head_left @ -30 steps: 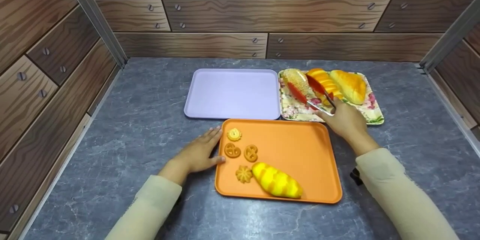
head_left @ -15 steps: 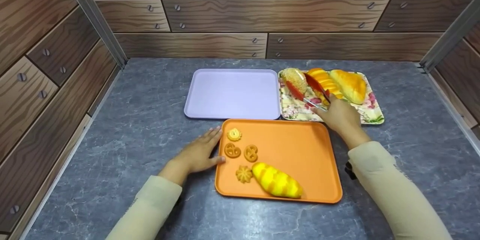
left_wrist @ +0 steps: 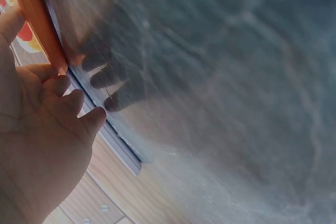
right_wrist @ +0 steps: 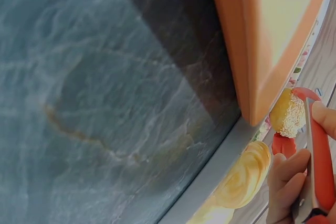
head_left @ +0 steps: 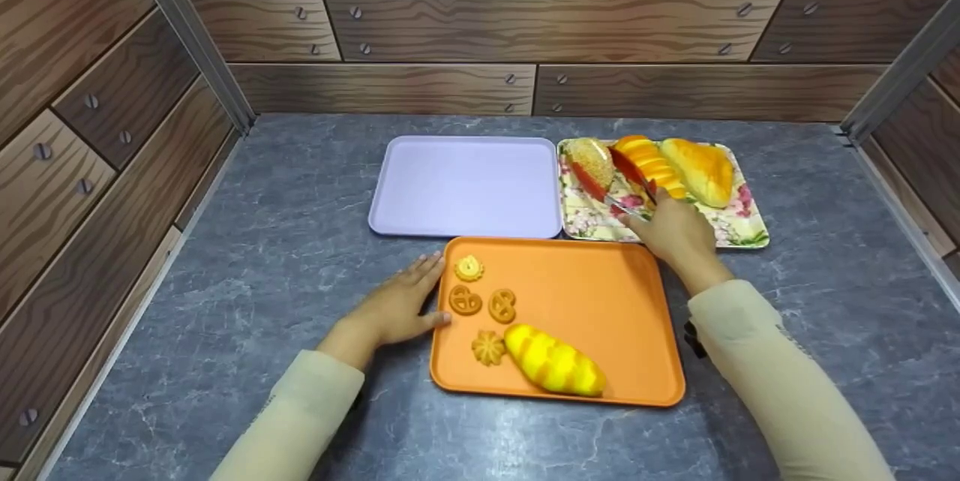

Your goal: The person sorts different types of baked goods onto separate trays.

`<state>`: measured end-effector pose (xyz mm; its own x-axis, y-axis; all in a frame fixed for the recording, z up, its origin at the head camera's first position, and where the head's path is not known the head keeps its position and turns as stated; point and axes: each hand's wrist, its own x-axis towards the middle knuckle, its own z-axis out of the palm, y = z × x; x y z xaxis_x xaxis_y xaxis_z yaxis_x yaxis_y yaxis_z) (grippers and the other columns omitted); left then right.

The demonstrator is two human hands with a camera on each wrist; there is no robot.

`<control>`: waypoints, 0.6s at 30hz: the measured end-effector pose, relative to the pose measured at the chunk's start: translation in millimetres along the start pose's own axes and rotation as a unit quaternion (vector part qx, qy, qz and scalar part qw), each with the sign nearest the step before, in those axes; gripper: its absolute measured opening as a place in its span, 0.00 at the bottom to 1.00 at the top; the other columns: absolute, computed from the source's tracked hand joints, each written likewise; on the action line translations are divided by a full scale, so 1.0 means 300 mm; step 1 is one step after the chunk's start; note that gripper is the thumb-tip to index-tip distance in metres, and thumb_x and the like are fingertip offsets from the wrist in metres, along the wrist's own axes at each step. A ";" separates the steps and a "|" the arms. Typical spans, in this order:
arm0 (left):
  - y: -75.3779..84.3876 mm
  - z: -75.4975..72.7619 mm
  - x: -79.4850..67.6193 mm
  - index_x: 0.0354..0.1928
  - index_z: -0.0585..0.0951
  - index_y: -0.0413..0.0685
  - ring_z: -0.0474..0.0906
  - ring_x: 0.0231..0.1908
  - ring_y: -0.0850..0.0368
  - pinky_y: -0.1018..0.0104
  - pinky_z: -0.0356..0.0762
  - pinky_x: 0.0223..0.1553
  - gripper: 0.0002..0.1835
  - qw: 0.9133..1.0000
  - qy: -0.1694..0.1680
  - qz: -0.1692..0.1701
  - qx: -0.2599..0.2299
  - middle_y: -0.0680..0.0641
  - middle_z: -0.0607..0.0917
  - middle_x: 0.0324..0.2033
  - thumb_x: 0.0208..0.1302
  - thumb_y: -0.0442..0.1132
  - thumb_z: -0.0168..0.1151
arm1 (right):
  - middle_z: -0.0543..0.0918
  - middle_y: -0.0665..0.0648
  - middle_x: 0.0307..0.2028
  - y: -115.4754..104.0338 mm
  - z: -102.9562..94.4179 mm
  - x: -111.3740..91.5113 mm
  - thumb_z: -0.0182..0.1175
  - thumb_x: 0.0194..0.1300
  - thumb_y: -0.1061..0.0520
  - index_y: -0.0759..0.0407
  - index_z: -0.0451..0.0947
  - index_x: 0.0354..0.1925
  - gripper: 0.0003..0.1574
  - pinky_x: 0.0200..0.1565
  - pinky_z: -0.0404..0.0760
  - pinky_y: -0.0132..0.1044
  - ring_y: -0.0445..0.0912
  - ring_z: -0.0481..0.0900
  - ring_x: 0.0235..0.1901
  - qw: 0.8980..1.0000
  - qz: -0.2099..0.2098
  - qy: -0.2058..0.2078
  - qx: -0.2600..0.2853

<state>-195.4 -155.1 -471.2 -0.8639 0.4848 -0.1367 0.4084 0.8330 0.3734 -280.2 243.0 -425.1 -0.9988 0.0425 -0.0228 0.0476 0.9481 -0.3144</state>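
My right hand [head_left: 679, 235] grips a pair of tongs [head_left: 594, 182] with red tips over the floral tray [head_left: 581, 223]. The tips stand on either side of a sesame-topped bun [head_left: 592, 157], which lies on that tray. In the right wrist view the fingers wrap the red-and-metal handle [right_wrist: 321, 161], with the bun [right_wrist: 292, 116] beyond. My left hand [head_left: 397, 308] lies with straight fingers against the left rim of the orange tray [head_left: 592, 278], its thumb over the edge. In the left wrist view that hand [left_wrist: 47, 114] touches the tray's side [left_wrist: 39, 22].
On the orange tray are a yellow striped loaf [head_left: 553, 361], two pretzels [head_left: 465, 301] and two cookies [head_left: 488, 347]. A sliced-look loaf [head_left: 651, 164] and a golden triangular bread [head_left: 701, 172] sit right of the bun. A lavender tray [head_left: 469, 187] adjoins the floral one. Wood-patterned walls [head_left: 442, 27] enclose the table.
My right hand and forearm have shifted slightly left, bringing the tongs' tips closer around the sesame bun. The left hand and the orange tray have stayed put.
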 end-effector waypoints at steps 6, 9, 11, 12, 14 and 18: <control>-0.001 0.002 0.000 0.75 0.50 0.46 0.44 0.71 0.50 0.50 0.47 0.68 0.45 1.000 0.003 0.003 -0.002 0.46 0.50 0.73 0.65 0.61 0.54 | 0.74 0.80 0.49 0.004 0.005 0.001 0.58 0.57 0.29 0.73 0.54 0.69 0.62 0.39 0.75 0.62 0.70 0.76 0.42 1.000 0.001 -0.001 0.008; -0.001 0.003 0.000 0.75 0.50 0.45 0.44 0.71 0.49 0.49 0.48 0.68 0.45 1.000 0.005 0.005 -0.001 0.46 0.50 0.73 0.65 0.61 0.54 | 0.75 0.80 0.47 0.008 0.006 -0.001 0.58 0.56 0.27 0.74 0.54 0.69 0.64 0.39 0.75 0.62 0.70 0.76 0.41 1.000 -0.003 0.006 0.016; -0.001 0.004 0.000 0.75 0.50 0.45 0.44 0.71 0.49 0.49 0.47 0.68 0.45 1.000 0.005 0.005 -0.001 0.46 0.50 0.73 0.65 0.61 0.54 | 0.76 0.80 0.46 0.012 0.006 -0.001 0.58 0.56 0.27 0.75 0.54 0.68 0.64 0.39 0.75 0.62 0.70 0.76 0.40 1.000 -0.006 0.012 0.022; 0.000 0.004 0.000 0.75 0.50 0.45 0.44 0.71 0.49 0.49 0.47 0.68 0.45 1.000 0.005 0.004 0.000 0.46 0.50 0.73 0.65 0.61 0.54 | 0.76 0.80 0.45 0.014 0.005 -0.002 0.57 0.56 0.26 0.75 0.54 0.68 0.65 0.38 0.75 0.62 0.70 0.77 0.39 1.000 -0.007 0.014 0.023; 0.002 0.002 -0.001 0.75 0.50 0.46 0.43 0.71 0.50 0.49 0.47 0.68 0.45 1.000 0.004 0.002 -0.001 0.46 0.50 0.73 0.65 0.61 0.54 | 0.76 0.80 0.45 0.018 0.004 -0.004 0.56 0.55 0.24 0.75 0.52 0.69 0.67 0.38 0.75 0.62 0.70 0.77 0.39 1.000 -0.010 0.019 0.024; 0.003 0.000 -0.003 0.75 0.50 0.46 0.43 0.71 0.50 0.49 0.47 0.68 0.45 1.000 0.004 0.000 -0.005 0.47 0.50 0.73 0.65 0.60 0.54 | 0.75 0.81 0.45 0.023 0.000 -0.010 0.53 0.52 0.20 0.75 0.49 0.70 0.73 0.37 0.75 0.62 0.70 0.77 0.39 0.999 -0.015 0.022 0.027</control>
<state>-194.3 -154.7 -470.7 -0.8659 0.4829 -0.1301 0.4056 0.8303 0.3823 -276.9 249.4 -427.1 -0.9992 0.0282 0.0286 0.0158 0.9311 -0.3645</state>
